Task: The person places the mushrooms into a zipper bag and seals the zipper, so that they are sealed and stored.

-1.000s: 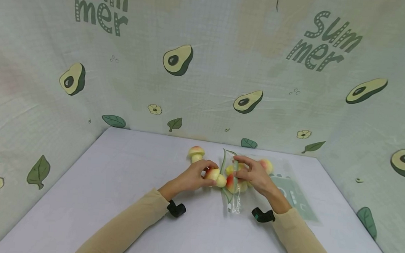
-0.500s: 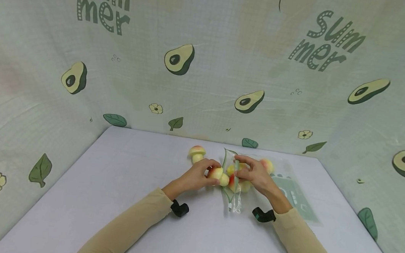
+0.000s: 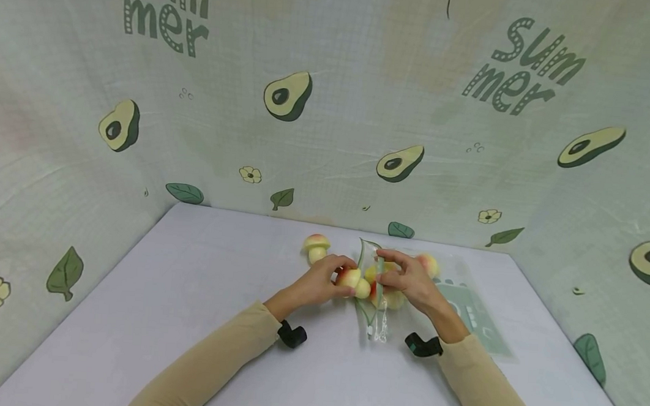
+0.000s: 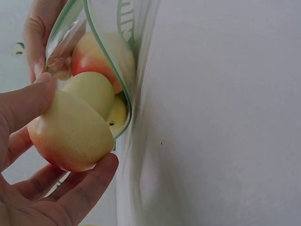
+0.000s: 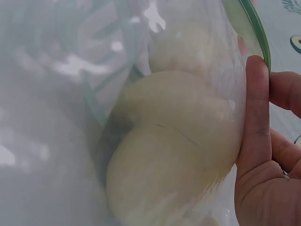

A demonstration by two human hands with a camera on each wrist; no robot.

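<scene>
My left hand (image 3: 321, 281) grips a toy mushroom (image 4: 70, 132) by its yellow and red cap. The mushroom's pale stem points into the mouth of a clear zip bag (image 4: 146, 28) with a green-edged opening. My right hand (image 3: 411, 282) pinches the bag's rim between thumb and fingers, holding the mouth apart. Inside the bag lie several similar yellow and red pieces, among them a mushroom (image 5: 174, 150) seen through the plastic in the right wrist view. Another toy mushroom (image 3: 316, 249) stands on the table just beyond my left hand.
The white table (image 3: 234, 247) runs back to a cloth backdrop (image 3: 330, 105) printed with avocados and leaves. The bag's flat printed part (image 3: 473, 318) spreads to the right under my right forearm. A dark wrist camera (image 3: 292, 335) sits below my left wrist.
My left hand has moved slightly right with the mushroom, bringing its stem to the bag's mouth. My right hand stays in place on the rim.
</scene>
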